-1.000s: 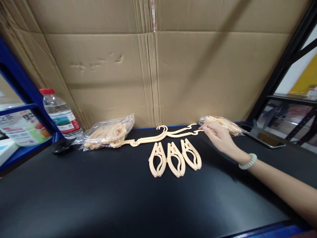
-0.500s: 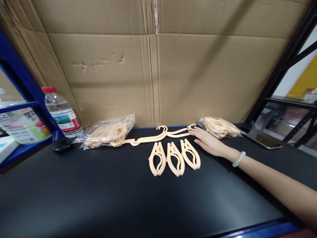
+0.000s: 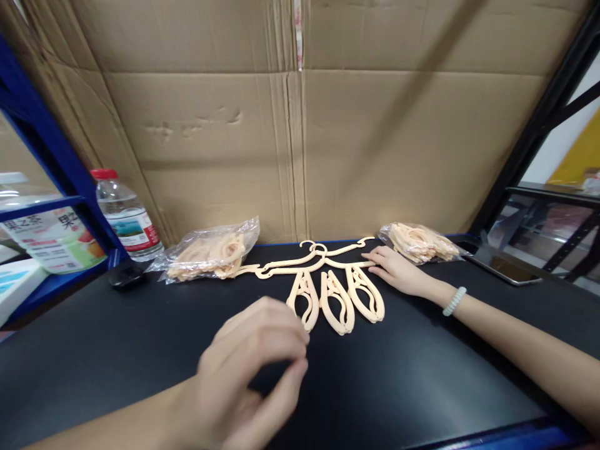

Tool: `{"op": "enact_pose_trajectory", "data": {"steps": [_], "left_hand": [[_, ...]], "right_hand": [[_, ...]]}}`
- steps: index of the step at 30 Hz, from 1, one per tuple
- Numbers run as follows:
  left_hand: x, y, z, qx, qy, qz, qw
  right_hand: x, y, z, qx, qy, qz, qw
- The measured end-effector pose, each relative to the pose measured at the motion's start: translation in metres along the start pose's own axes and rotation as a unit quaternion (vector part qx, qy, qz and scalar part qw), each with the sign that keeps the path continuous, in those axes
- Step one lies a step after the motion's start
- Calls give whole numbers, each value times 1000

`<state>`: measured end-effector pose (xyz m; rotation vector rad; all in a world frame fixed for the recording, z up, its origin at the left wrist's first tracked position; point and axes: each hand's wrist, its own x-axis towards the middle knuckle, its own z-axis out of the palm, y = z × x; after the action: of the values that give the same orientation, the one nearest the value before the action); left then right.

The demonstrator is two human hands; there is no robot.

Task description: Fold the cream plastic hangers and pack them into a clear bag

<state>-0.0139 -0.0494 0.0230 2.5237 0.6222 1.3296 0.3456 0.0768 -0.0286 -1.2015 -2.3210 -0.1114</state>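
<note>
Pinching lightly, the right hand has thumb and fingers set close together about the right end of the nearer unfolded hanger. That hanger stretches away toward the hand's nine o'clock and lies at one o'clock from the left hand. The farther unfolded hanger lies just beyond it, at ten o'clock from the right hand, their hooks overlapping.

The left hand, blurred, hovers above the black table with fingers curled and thumb apart, leaving a wide gap; it has hold of nothing visible. Three folded hangers lie side by side between the hands, toward the left hand's one to two o'clock and the right hand's eight o'clock. The left fingers hide part of the leftmost one; whether they touch it, I cannot tell.

One bagged bundle sits at the left hand's eleven o'clock, another bundle at the right hand's two o'clock.
</note>
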Motion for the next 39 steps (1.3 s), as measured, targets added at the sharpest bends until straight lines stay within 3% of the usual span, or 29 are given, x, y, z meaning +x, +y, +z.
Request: {"op": "enact_pose_trajectory", "data": {"steps": [3, 6, 12, 20, 26, 31, 36, 39], "left_hand": [[15, -21, 14, -10, -28, 26, 999], [13, -33, 21, 3, -20, -42, 999], [8, -33, 19, -26, 0, -169, 985], [13, -50, 20, -149, 57, -319, 934], [14, -55, 20, -184, 115, -409, 887], [16, -57, 21, -209, 151, -428, 867], [15, -55, 21, -229, 144, -379, 885], [13, -51, 23, -210, 96, -349, 908]], "right_hand": [[2, -4, -2, 6, 2, -2, 1000], [3, -8, -4, 19, 8, 1, 1000], [4, -15, -9, 48, 46, 33, 997], [-4, -29, -29, 32, 153, 52, 986], [-8, -36, -41, 8, 161, 13, 987], [-8, -37, -46, 2, 158, -15, 987], [-9, -40, -48, -5, 153, -41, 987], [-10, -49, -44, 0, 143, -47, 989]]}}
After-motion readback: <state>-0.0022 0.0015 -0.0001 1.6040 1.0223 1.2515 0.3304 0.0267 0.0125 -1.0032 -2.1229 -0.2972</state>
